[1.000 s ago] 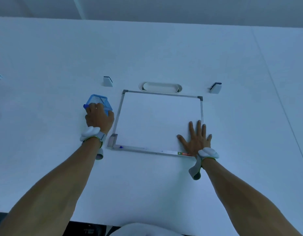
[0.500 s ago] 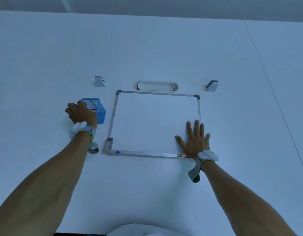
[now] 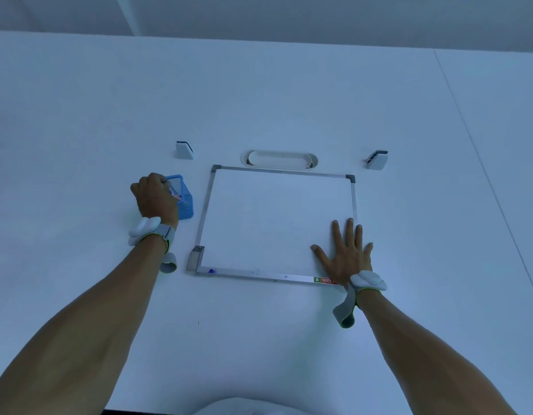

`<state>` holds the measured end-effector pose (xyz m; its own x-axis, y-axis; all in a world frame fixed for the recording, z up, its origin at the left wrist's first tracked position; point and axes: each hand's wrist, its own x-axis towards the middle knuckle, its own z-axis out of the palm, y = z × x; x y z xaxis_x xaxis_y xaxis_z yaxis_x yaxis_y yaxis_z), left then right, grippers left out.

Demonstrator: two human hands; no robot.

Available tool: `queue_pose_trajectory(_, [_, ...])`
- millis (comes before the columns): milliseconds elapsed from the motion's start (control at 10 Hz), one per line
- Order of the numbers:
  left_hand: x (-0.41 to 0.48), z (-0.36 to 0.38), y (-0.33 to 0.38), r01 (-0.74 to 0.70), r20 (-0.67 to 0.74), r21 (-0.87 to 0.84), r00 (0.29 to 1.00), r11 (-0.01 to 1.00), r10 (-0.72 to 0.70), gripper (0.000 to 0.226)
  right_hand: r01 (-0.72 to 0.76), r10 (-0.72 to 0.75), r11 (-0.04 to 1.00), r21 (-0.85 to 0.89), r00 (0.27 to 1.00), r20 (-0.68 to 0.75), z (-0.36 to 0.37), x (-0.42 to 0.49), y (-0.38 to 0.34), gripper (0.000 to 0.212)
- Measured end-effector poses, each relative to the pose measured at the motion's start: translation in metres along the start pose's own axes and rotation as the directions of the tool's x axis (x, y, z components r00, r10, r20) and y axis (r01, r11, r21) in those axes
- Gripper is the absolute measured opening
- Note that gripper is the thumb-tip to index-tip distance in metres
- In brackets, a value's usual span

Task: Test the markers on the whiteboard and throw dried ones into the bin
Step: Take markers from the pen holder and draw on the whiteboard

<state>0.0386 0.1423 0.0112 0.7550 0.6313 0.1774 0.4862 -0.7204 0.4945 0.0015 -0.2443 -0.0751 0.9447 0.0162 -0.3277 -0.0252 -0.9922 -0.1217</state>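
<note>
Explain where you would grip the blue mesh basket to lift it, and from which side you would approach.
Grip the blue mesh basket by its open top rim, coming from above. It stands upright beside the whiteboard, so the rim is exposed. Its right wall sits close to the board frame, leaving little room there. The left hand is already at the rim on the left side, probably the easiest approach.

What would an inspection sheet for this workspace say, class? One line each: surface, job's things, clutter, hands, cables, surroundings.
Surface: white table, mostly bare.
Job's things: whiteboard lying flat, blank, small blue marks on its near frame; blue mesh basket left of it; a marker inside, partly hidden.
Clutter: white oval tray beyond the board; two small white wedge-shaped blocks.
Hands: left hand curled at the basket rim; right hand flat on the board's near right corner.
Cables: nothing seen.
Surroundings: grey wall behind the table.
</note>
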Motion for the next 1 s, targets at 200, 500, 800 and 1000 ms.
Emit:
queue_pose_trajectory(200, [0.0,-0.021,0.04,-0.164,-0.122,-0.038,0.98,0.986,0.158,0.029,0.003,-0.003,1.0,0.001,1.0,-0.002,-0.001,0.0,0.0,0.088])
queue_pose_trajectory(500, [-0.02,-0.022,0.096,-0.363,-0.1,-0.413,0.93,0.835,0.355,0.021,0.008,-0.009,1.0,0.021,1.0,0.019,-0.001,0.0,0.001,0.088])
queue_pose_trajectory(800, [-0.07,0.035,0.088,0.016,0.509,-0.555,0.797,0.832,0.324,0.012,0.0,0.0,0.991,0.13,1.0,-0.004,-0.005,0.007,-0.003,0.083])
queue_pose_trajectory(1000, [-0.089,0.049,0.084,0.053,0.617,-0.525,0.711,0.849,0.337,0.014,0.391,-0.317,0.809,0.439,0.919,-0.235,-0.024,0.006,-0.04,0.058])
